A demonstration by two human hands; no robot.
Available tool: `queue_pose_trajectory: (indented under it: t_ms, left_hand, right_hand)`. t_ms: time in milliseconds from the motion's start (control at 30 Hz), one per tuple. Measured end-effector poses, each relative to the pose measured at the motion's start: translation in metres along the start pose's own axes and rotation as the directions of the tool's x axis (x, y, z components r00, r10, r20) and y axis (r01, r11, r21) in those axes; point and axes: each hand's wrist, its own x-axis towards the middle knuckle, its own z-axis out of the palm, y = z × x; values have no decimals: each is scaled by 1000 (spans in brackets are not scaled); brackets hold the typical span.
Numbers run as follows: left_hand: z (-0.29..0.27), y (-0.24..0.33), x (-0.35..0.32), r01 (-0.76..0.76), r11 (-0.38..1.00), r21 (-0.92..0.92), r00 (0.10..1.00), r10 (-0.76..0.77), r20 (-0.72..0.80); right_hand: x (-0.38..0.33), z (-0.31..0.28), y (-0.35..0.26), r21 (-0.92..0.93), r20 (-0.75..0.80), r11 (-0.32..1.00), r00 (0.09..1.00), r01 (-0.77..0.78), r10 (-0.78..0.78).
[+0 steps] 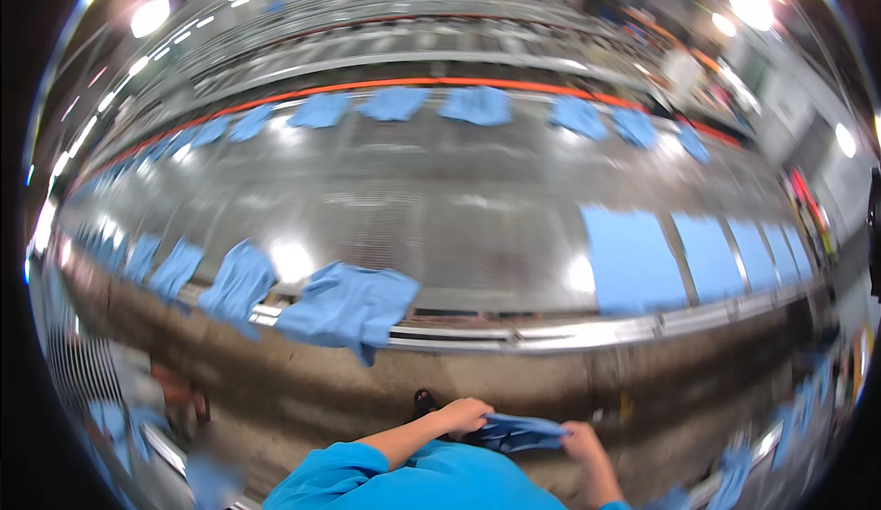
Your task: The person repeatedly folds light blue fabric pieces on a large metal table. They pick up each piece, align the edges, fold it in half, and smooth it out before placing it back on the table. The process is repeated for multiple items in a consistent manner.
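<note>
Blue cloth [521,433] held low in front of the body, between 5 and 6 o'clock (clock centred on the view, 12 = far side). Left hand [465,414]: fingers closed on one end. Right hand [581,441]: grasping the opposite end. Cloth bunched, spanning the gap between the hands, above the floor and clear of the table.

Next outward: a sandal [424,402] at 6, just beyond the left hand; then a bare strip of floor [523,377], giving room to step sideways along the table.

Table [367,170]: near edge is a shiny metal rim [514,336], curving in this lens. At 8, a rumpled shirt-like piece [353,303] lies across the rim, one corner hanging past it. At 3 to 4, flat panels [635,257] in a row, narrow gaps between, lower edges just inside the rim. Between these two groups, open surface, reaching back across the middle.

Far side: small blue pieces [390,103] lined up from 10 to 2, near an orange strip [431,81]. Further tables [413,44] beyond, at 12; details blurred.
</note>
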Motion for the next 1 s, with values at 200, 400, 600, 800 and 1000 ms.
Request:
queue_pose_trajectory:
  t_ms: [200,400,600,800,1000]
  left_hand:
    - [-29,174,127,-560,814,156,817,574,-60]
    - [44,247,156,-822,482,301,472,874,-110]
    - [149,-96,130,-497,815,296,604,80,793]
    - [20,0,88,-298,952,69,835,225,502]
    - [-71,55,80,-339,927,-162,920,362,151]
  right_hand:
    - [-134,-168,-69,-69,-678,997,732,31,-70]
    - [-166,-88,18,-418,-906,846,91,-332,-413]
    - [-120,108,127,66,127,967,964,-244,235]
    - [-65,74,21,36,-179,999,984,0,7]
    - [32,65,-81,53,-1,995,996,85,-85]
